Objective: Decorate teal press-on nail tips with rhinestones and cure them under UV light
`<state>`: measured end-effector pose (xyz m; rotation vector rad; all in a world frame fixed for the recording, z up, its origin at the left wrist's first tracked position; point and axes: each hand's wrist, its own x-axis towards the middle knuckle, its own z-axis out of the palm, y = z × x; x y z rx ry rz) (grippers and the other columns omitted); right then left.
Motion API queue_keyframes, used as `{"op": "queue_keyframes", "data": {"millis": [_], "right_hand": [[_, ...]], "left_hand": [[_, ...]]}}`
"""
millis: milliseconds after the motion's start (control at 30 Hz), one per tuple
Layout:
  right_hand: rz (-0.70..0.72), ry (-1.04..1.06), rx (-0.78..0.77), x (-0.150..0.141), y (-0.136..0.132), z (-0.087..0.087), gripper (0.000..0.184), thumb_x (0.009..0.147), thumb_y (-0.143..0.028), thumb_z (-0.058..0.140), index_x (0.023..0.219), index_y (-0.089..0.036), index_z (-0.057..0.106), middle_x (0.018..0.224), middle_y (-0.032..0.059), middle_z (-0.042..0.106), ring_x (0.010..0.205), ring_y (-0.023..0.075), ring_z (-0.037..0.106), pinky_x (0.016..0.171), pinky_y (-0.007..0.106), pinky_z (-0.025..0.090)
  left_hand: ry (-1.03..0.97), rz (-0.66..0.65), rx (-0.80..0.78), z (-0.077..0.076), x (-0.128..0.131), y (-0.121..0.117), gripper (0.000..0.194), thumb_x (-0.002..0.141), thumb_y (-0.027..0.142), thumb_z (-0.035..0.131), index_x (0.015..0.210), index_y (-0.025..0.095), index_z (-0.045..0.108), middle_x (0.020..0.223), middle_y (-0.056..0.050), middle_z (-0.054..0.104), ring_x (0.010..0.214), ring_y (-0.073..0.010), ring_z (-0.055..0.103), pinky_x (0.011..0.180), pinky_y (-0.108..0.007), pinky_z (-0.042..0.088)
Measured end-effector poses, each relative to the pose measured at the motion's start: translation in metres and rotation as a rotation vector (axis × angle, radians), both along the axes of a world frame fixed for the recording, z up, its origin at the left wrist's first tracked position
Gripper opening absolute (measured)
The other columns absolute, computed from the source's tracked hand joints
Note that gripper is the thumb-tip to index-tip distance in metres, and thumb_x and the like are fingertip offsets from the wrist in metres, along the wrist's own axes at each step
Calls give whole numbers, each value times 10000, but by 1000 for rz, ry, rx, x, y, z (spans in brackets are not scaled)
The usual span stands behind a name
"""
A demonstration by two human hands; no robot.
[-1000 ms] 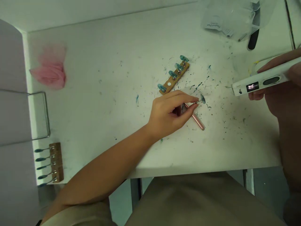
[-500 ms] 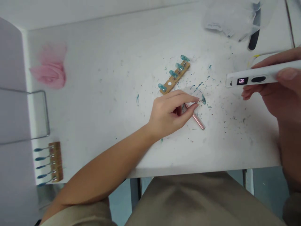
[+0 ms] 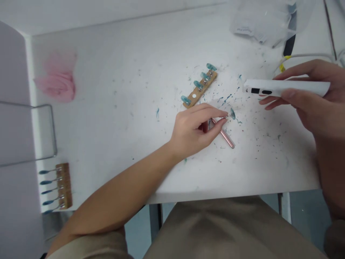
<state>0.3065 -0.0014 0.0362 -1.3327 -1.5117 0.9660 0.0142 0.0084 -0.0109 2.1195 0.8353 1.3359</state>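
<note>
My left hand (image 3: pixel 198 127) pinches the thin metal stem of a nail tip stand, with a teal marbled false nail (image 3: pixel 233 114) at its end. Beneath that hand lies a rose-pink metallic pen (image 3: pixel 226 139), its upper part hidden. My right hand (image 3: pixel 309 102) is wrapped round a white handheld nail lamp (image 3: pixel 285 86) with a small dark display and an oval black button. The lamp's front end points left and hovers to the upper right of the held nail, apart from it. Behind my left hand, a wooden stand (image 3: pixel 198 94) carries several teal nails on metal stems.
A second wooden stand (image 3: pixel 64 185) with several dark blue nails is at the left edge. Pink gauzy cloth (image 3: pixel 59 84) lies at the far left, above a metal wire frame (image 3: pixel 54 131). Clear plastic bags (image 3: pixel 258 21) and a white cable (image 3: pixel 307 55) are at upper right. Paint flecks dot the table.
My right hand has brought the lamp leftward, nearer the held nail. Its lit display now looks dark. My left hand and the nail have stayed in place.
</note>
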Motion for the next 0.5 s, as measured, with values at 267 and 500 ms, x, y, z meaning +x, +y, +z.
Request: {"op": "queue_keyframes", "data": {"millis": [267,500], "right_hand": [[-92,-62,-30,-3,4,-1,367,876,-434,933,1114,-172,835,1037,52,755,845,185,789,773,334,721],[-144,-522,76,10,6,-10,392,931,-529,837,1202,-247,867,1178,27,780,1042,167,744,925,318,609]], "left_hand": [[12,-6,17,0,0,1,15,997,229,808,992,222,822,886,-3,855,538,-43,617,454,-166,484],[2,-12,21,0,-1,0,16,983,202,818,999,207,817,896,-10,855,536,-34,601,462,-157,480]]}}
